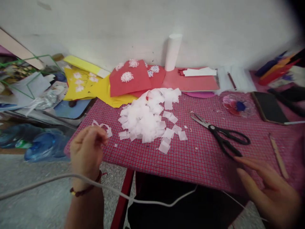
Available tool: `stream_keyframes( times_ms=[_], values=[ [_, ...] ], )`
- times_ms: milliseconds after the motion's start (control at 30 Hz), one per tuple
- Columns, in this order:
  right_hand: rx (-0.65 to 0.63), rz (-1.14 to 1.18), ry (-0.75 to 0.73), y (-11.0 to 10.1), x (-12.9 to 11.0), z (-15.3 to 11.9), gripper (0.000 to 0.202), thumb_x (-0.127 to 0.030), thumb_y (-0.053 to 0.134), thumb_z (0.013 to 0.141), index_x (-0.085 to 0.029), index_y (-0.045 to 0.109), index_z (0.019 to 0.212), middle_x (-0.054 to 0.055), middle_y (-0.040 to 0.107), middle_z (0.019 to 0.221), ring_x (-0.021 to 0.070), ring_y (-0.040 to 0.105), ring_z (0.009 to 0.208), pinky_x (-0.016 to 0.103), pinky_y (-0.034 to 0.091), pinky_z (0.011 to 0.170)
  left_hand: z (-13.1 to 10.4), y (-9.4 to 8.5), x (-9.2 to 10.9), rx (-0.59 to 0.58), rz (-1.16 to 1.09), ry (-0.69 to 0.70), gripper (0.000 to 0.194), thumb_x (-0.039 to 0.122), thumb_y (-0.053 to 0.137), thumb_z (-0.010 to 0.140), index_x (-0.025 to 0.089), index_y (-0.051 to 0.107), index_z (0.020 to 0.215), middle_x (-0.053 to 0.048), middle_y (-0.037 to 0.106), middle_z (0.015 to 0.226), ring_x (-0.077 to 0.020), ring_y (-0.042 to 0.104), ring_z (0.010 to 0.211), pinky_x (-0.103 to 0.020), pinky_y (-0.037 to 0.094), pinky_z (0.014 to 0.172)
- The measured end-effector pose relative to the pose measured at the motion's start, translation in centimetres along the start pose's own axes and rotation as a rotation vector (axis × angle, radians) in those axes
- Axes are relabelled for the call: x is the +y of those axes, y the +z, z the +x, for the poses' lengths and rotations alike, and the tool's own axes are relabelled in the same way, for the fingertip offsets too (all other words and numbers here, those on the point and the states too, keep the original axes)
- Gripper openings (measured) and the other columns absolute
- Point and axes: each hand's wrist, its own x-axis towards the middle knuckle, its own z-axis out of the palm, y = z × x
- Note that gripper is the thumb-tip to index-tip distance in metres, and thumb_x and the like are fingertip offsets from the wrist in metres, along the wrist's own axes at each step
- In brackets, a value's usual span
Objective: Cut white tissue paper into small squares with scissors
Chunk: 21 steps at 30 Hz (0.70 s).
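My left hand (88, 149) is closed with curled fingers over the left edge of the table. Whatever it may hold is hidden; a curled white paper strip (108, 131) shows just beyond the fingers. Right of it lies a heap of small white tissue-paper squares (143, 119), some scattered at its front. My right hand (271, 190) is at the lower right, a little blurred, thumb and fingers apart and nothing held. Its fingertips are close to the black handles of the scissors (214, 128); whether they touch I cannot tell. The scissors lie with their blades slightly apart.
Red paper (143, 84) with white paper flowers and yellow paper (102, 90) lie at the back. A white roll (174, 52) stands by the wall. A phone (269, 106) and wooden stick (277, 156) lie right. A white cable (114, 192) crosses in front.
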Motion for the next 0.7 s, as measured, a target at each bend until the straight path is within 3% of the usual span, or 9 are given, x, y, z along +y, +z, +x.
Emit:
stream_keyframes(
  times_ms=[100,200,233,300,400,533,700],
  values=[
    [0.031,0.081,-0.050,0.6,0.1,-1.0,0.029,-0.045,0.054,0.091,-0.024,0.066,0.106,0.011,0.069,0.104,0.0280,0.066,0.095,0.048,0.051,0.090,-3.8,-1.6,-1.4,-0.066,0.433,0.142,0.020,0.017,0.056,0.088,0.021,0.061,0.068,0.001,0.058,0.066,-0.0143,0.053,0.064,-0.030,0.041,0.061],
    [0.109,-0.009,-0.150,1.9,0.4,-1.2,0.026,-0.040,0.053,0.091,-0.020,0.068,0.098,0.009,0.069,0.096,0.0253,0.066,0.089,0.044,0.052,0.084,-7.1,-1.8,-4.0,-0.288,0.541,0.274,0.020,0.016,0.052,0.090,0.022,0.056,0.071,0.000,0.058,0.067,-0.0157,0.054,0.062,-0.031,0.042,0.060],
    [0.149,-0.062,-0.184,2.3,0.4,-1.1,0.024,-0.038,0.054,0.090,-0.020,0.069,0.095,0.008,0.069,0.093,0.0246,0.066,0.087,0.043,0.051,0.084,-7.8,-1.7,-5.0,-0.289,0.553,0.334,0.020,0.015,0.052,0.090,0.022,0.056,0.072,-0.001,0.059,0.067,-0.0164,0.055,0.064,-0.032,0.043,0.063],
    [0.214,-0.139,-0.226,3.0,0.1,-0.9,0.021,-0.034,0.055,0.090,-0.019,0.069,0.091,0.008,0.069,0.089,0.0232,0.064,0.083,0.040,0.051,0.081,-8.6,-1.2,-7.1,-0.146,0.633,0.572,0.015,0.014,0.056,0.085,0.023,0.057,0.072,-0.003,0.063,0.068,-0.0190,0.058,0.066,-0.036,0.042,0.066],
    [0.213,-0.200,-0.255,3.3,-0.5,-0.6,0.018,-0.029,0.054,0.090,-0.018,0.068,0.090,0.008,0.068,0.088,0.0227,0.062,0.081,0.038,0.050,0.078,-8.7,-0.7,-9.3,-0.051,0.780,0.841,0.008,0.020,0.057,0.079,0.024,0.064,0.080,-0.005,0.068,0.071,-0.0221,0.059,0.066,-0.040,0.037,0.066],
    [0.176,-0.235,-0.259,3.1,-0.7,-0.6,0.020,-0.028,0.052,0.091,-0.017,0.068,0.092,0.009,0.067,0.091,0.0243,0.061,0.085,0.039,0.047,0.078,-8.3,-0.8,-10.2,-0.049,0.854,0.908,0.012,0.022,0.054,0.079,0.023,0.066,0.082,-0.007,0.068,0.072,-0.0230,0.059,0.070,-0.040,0.037,0.069],
    [0.148,-0.250,-0.290,2.9,-0.7,-0.7,0.020,-0.029,0.052,0.092,-0.017,0.068,0.095,0.011,0.067,0.093,0.0260,0.060,0.088,0.040,0.046,0.079,-8.6,-0.7,-9.5,-0.058,0.897,0.855,0.013,0.021,0.053,0.080,0.022,0.066,0.078,-0.006,0.068,0.072,-0.0219,0.058,0.070,-0.040,0.038,0.071]
  ],
)
